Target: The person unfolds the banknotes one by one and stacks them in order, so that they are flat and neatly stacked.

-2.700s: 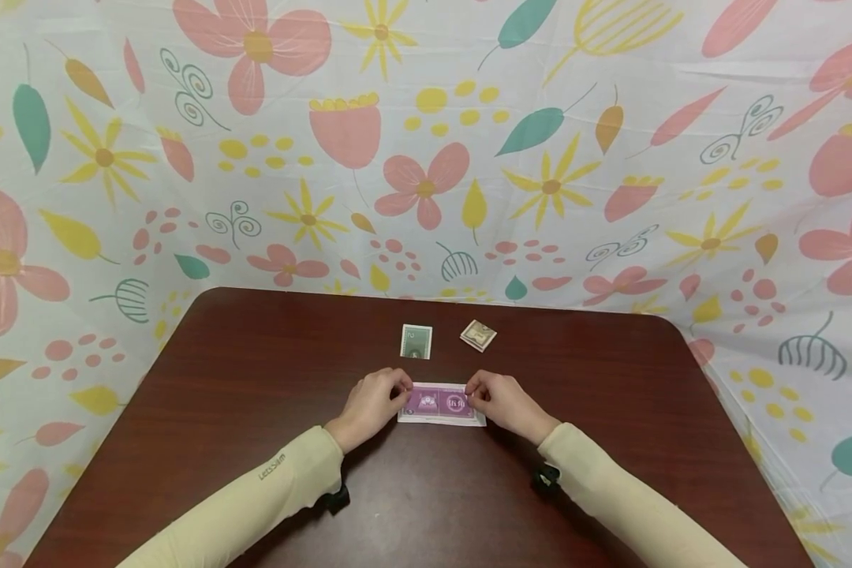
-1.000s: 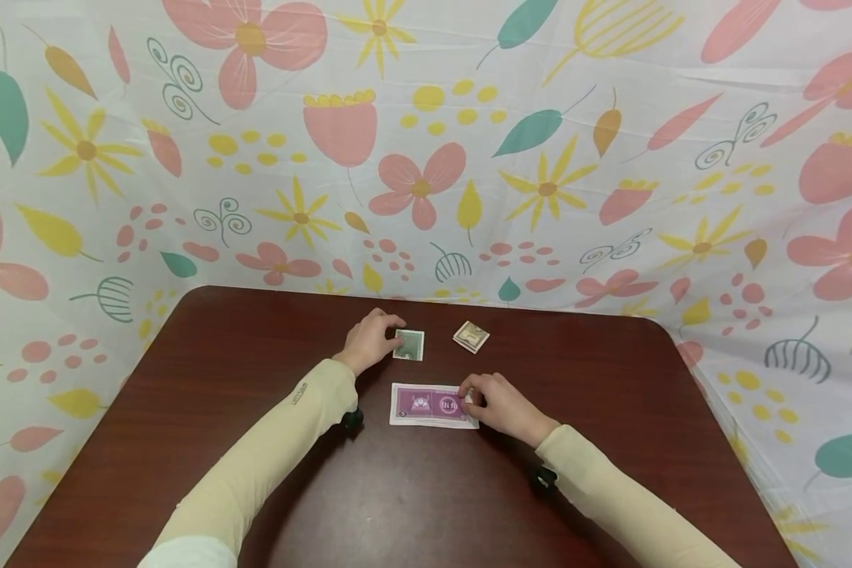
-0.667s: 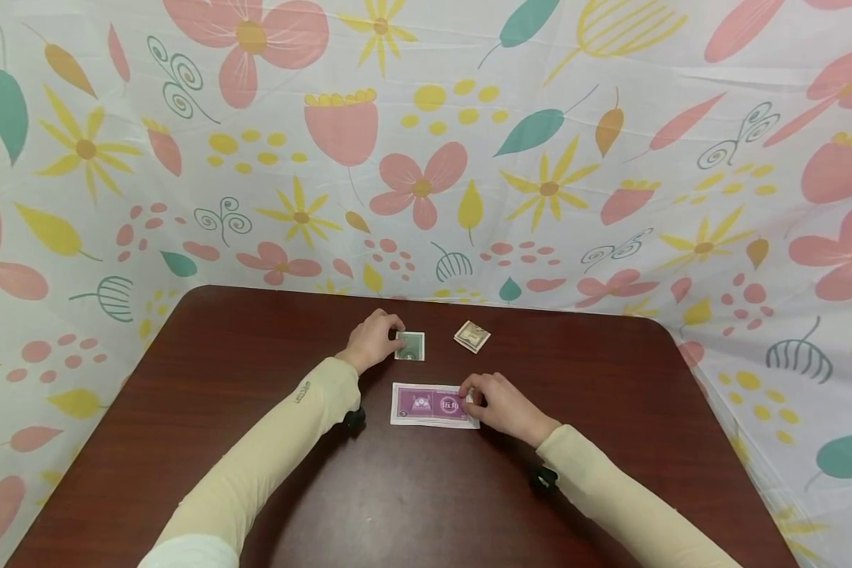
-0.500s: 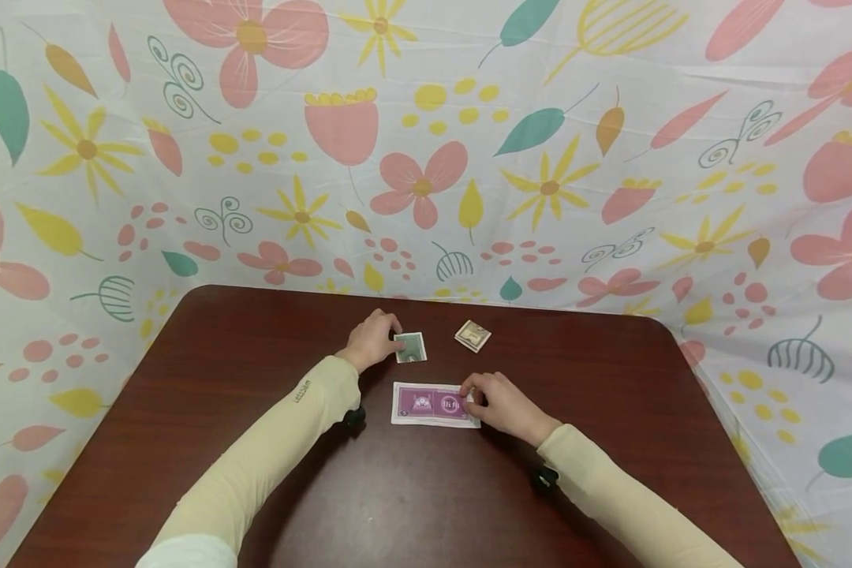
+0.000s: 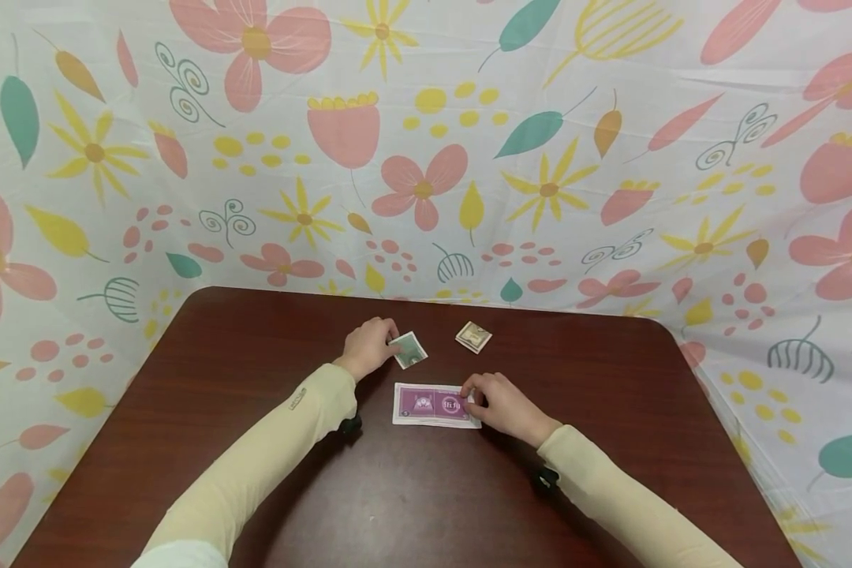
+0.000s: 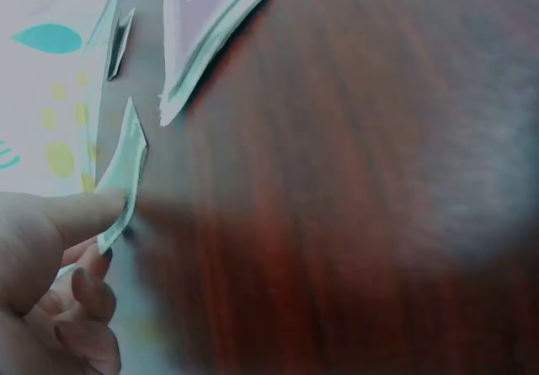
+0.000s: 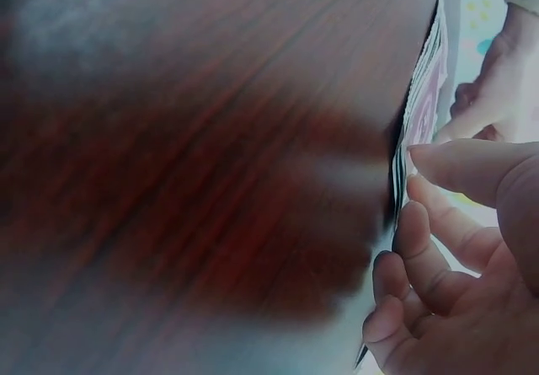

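My left hand (image 5: 369,347) pinches a small folded green banknote (image 5: 411,349) at its left end, thumb on top. In the left wrist view the green note (image 6: 126,164) bows and stands tilted. My right hand (image 5: 507,404) holds the right end of a stack of purple banknotes (image 5: 426,405), which lies flat in front of me. In the right wrist view its layered edges (image 7: 413,114) show, with the thumb (image 7: 463,166) on the top face and the other fingers curled at the end. Part of the stack's right end is hidden under that hand.
A folded brown banknote (image 5: 473,337) lies farther back, right of the green one. The dark wooden table (image 5: 397,489) has rounded far corners. A flower-patterned cloth (image 5: 426,118) hangs behind it and along the sides.
My left hand has left the purple stack and gone up to the green banknote, which is now gripped and turned askew, slightly nearer me. The right hand stays at the stack.
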The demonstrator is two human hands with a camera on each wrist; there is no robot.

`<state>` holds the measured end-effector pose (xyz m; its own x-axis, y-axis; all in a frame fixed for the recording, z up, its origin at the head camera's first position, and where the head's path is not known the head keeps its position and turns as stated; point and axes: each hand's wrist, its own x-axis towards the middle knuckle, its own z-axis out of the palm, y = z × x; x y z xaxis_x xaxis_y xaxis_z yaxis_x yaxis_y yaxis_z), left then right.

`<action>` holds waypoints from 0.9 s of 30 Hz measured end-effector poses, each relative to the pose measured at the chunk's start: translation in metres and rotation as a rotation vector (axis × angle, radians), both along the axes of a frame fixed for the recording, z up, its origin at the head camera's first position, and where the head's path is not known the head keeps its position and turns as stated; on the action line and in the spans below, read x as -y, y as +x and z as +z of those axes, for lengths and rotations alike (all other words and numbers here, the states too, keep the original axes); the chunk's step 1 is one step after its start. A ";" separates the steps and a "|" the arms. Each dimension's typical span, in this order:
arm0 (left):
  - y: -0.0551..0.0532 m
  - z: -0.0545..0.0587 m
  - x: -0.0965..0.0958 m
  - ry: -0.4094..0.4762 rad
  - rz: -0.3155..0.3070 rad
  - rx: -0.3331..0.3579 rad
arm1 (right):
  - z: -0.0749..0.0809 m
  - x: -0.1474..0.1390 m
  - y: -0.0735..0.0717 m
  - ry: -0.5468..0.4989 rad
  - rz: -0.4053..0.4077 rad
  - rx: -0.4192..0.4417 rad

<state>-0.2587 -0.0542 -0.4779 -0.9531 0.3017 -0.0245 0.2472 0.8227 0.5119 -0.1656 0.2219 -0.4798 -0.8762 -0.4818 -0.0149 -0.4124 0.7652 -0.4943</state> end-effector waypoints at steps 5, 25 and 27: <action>0.005 -0.006 0.005 0.061 0.027 -0.044 | 0.001 0.000 0.001 -0.003 0.004 -0.018; 0.050 -0.004 -0.004 0.585 0.055 -0.062 | 0.020 0.018 -0.005 -0.233 -0.075 -0.184; 0.056 -0.002 -0.007 0.611 0.057 -0.048 | 0.021 0.021 -0.005 -0.277 -0.098 -0.188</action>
